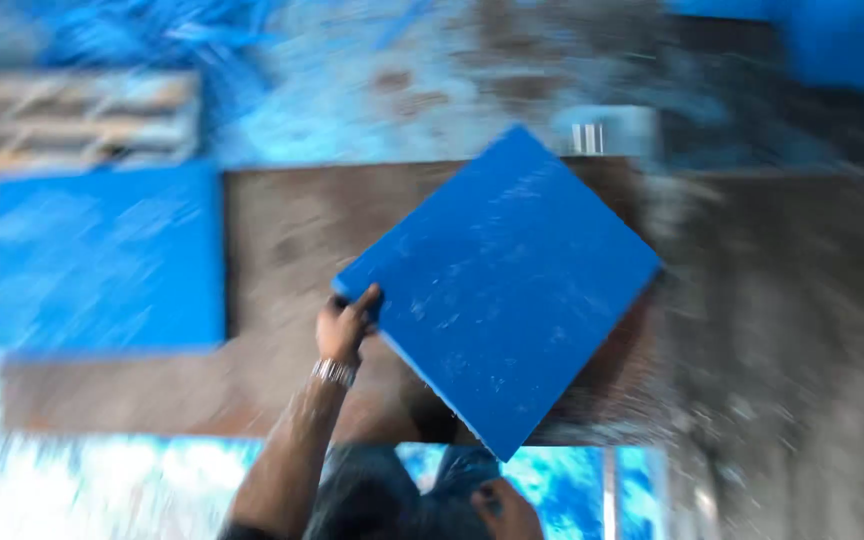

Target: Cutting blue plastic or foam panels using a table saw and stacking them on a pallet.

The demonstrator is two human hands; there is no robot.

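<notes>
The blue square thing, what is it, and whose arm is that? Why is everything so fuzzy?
The picture comes from a camera worn on a person's head, looking down at their own hands. It is fuzzy because the head was moving. The left hand, with a shiny bracelet on its wrist, grips one corner of a flat blue square board, which sits turned like a diamond over a brown table. The right hand is low at the picture's bottom edge, near the board's lowest corner; whether it touches the board is too blurry to tell. A second blue board lies flat at the left.
</notes>
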